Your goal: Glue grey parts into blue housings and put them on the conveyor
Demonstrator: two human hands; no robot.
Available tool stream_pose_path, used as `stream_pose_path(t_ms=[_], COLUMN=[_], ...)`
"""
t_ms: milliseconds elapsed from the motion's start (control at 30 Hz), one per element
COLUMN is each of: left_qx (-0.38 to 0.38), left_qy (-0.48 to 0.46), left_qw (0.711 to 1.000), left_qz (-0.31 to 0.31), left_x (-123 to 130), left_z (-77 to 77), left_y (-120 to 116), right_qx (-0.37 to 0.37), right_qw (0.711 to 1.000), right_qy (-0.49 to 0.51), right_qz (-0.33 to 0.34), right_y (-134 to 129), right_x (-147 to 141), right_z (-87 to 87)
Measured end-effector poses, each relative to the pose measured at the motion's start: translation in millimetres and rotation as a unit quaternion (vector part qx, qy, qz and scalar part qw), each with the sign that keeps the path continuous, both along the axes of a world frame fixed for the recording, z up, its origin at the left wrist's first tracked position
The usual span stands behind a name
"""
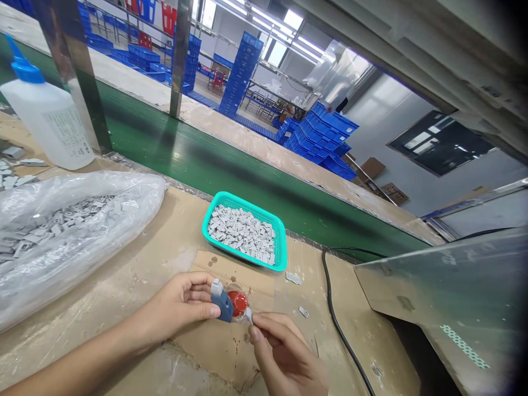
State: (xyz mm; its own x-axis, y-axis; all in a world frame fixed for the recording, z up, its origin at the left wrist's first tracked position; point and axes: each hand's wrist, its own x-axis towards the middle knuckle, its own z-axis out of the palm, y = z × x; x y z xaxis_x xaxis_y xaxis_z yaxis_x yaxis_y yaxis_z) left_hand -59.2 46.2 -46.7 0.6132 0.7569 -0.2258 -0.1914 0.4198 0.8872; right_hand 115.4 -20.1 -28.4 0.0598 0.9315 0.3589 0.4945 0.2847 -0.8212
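- Your left hand (193, 300): thumb and fingers hold blue block (223, 307).
- Your right hand (284, 346): fingertips pinch grey part (248, 315) beside red material (239, 300).
- Step, judged: part at material; next move needs light, steady pinch.

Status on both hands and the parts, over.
Left hand gripping dark blue block. Right hand pinching small grey part by red cup. Nothing visible between hands and cup.

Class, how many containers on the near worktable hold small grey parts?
2: the teal plastic basket in the middle, and the clear plastic bag at the left. I see no sign of hidden ones.
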Motion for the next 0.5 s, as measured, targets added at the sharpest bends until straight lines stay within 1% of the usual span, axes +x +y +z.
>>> stream_pose_path(t_ms=[100, 267, 333, 433, 500], left_qx=[-0.009, -0.021, -0.025, -0.031, -0.047], left_qy=[-0.02, -0.046, -0.055, -0.072, -0.089], left_qw=[1.0, 0.999, 0.998, 0.997, 0.995], left_qz=[-0.002, -0.017, -0.02, -0.005, 0.014], left_x=[3, 3, 2, 2, 5], left_z=[-2.1, -1.1, 1.9, 6.6, 8.1], left_y=[-2, -5, -6, -8, -11], right_qx=[0.034, 0.053, 0.054, 0.055, 0.074], right_qw=[0.999, 0.998, 0.998, 0.998, 0.996], right_qy=[0.01, 0.026, 0.018, -0.004, -0.039], right_qz=[0.011, -0.022, -0.007, 0.025, 0.019], right_y=[-1, 0, 0, 0, -2], right_x=[-10, -21, -21, -21, -25], right_z=[0.2, -5.6, -4.6, -2.9, -5.6])
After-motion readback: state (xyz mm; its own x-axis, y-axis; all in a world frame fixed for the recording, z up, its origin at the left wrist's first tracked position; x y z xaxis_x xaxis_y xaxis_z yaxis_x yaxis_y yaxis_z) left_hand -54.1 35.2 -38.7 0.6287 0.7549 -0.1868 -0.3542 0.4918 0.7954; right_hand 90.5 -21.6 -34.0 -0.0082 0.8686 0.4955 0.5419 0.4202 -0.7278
